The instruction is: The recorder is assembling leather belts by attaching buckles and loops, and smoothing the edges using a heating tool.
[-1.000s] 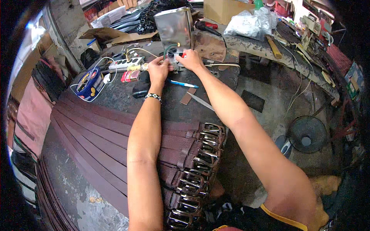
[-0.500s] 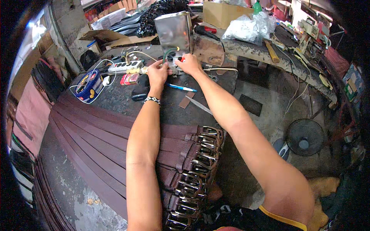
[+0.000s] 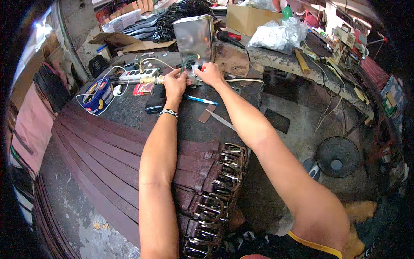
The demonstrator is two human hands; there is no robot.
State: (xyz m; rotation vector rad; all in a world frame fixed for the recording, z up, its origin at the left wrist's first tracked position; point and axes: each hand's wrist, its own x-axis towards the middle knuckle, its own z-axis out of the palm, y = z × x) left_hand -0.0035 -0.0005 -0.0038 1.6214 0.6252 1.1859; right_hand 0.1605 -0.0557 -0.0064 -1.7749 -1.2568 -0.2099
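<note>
Both arms reach forward over a row of dark brown leather belts to the far part of the bench. My left hand has its fingers closed on something I cannot make out, beside a green curved cord. Just right of it, my right hand closes around a small red thing, mostly covered by the fingers. A metal tin stands behind both hands. Nearer to me lie a blue and white pen, a brown leather strip and a pointed metal blade.
Metal buckles line the belts' right end. Left of my hands are a white power strip, a blue tub and a red packet. A heat gun lies beyond, near a cardboard box. A round fan stands at right.
The view has shifted slightly. Both hands stay at nearly the same spot by the tin, the right one still closed around the red thing.
</note>
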